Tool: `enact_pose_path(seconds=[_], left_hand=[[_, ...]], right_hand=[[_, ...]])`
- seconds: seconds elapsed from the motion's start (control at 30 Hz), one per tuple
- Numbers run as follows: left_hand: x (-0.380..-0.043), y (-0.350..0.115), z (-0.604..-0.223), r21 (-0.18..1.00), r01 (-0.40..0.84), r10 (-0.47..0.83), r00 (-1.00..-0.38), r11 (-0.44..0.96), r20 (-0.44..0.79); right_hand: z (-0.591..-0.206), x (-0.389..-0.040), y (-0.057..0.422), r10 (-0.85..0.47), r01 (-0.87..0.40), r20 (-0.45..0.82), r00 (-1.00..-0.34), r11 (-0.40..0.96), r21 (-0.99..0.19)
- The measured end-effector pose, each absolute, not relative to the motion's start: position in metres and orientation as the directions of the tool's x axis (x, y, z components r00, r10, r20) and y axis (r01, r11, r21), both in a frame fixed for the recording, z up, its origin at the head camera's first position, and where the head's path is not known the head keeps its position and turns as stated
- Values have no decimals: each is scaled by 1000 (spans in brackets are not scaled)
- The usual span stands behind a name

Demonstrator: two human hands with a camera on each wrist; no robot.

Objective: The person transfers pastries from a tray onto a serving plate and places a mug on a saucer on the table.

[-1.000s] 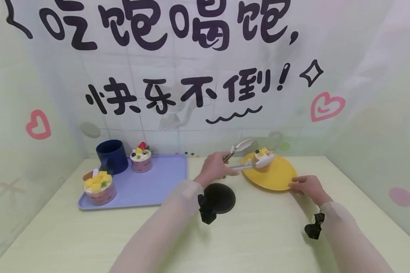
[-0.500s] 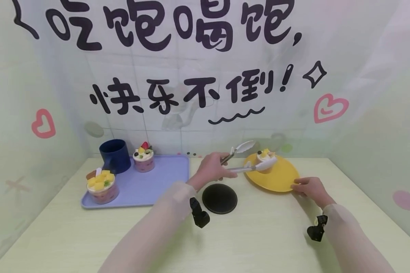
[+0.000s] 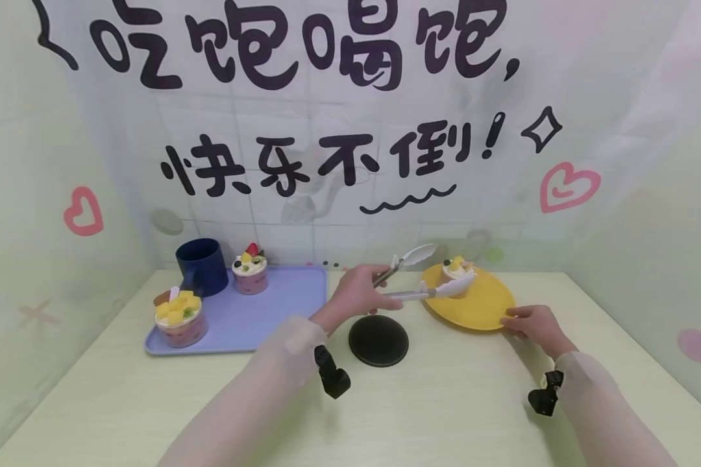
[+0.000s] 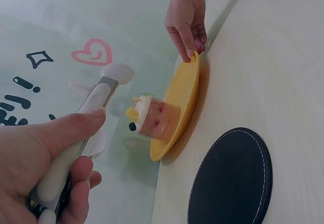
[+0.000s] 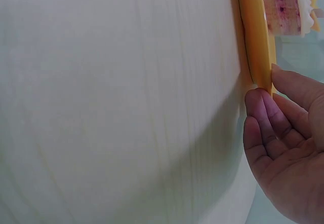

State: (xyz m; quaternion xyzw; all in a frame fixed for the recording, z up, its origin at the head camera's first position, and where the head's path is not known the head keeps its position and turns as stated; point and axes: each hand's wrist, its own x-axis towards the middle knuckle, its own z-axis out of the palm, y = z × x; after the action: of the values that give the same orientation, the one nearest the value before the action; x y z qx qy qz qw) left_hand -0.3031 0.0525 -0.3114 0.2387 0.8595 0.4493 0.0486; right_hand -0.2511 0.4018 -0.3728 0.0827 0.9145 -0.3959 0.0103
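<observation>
In the head view my left hand [image 3: 359, 290] grips a pair of tongs [image 3: 409, 295], whose arms are spread apart. The tong tips hang over the back left of a yellow plate [image 3: 479, 305], near a dessert cup [image 3: 454, 271] topped with cream and fruit. That cup stands upright on the plate in the left wrist view, with a visible space between it and the tongs. My right hand [image 3: 534, 324] pinches the plate's near right rim, thumb on top and fingers beneath, as the right wrist view shows.
A lavender tray [image 3: 286, 311] at the left bears a dark blue mug [image 3: 203, 266], a strawberry-topped dessert cup [image 3: 250, 275] and a mango-topped dessert cup [image 3: 181, 321]. A round black coaster [image 3: 378, 340] lies between tray and plate. A printed curtain [image 3: 339, 130] closes off the back.
My left hand has drawn slightly left with the tongs. My right hand keeps its pinch on the plate rim. The head view has shifted a little, so the scene sits farther right.
</observation>
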Motion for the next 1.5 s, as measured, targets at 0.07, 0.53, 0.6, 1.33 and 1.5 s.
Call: enact_pose_path(seconds=[0.07,0.53,0.6,1.33,1.5], left_hand=[[-301,50,-311,791,376,455,-879,483,141],[-294,21,-313,765,393,445,-882,511,156],[-293,17,-313,760,392,442,-884,518,155],[-280,-29,-316,758,336,380,-916,559,126],[-278,-37,-316,750,360,399,-906,556,139]], right_hand=[[-374,-251,402,144,160,-84,-986,673,-723],[-372,-249,400,140,156,-83,-987,670,-726],[-372,-249,400,138,155,-82,-987,670,-726],[-369,-249,398,146,162,-85,-986,673,-721],[-370,-247,398,143,162,-89,-986,668,-726]])
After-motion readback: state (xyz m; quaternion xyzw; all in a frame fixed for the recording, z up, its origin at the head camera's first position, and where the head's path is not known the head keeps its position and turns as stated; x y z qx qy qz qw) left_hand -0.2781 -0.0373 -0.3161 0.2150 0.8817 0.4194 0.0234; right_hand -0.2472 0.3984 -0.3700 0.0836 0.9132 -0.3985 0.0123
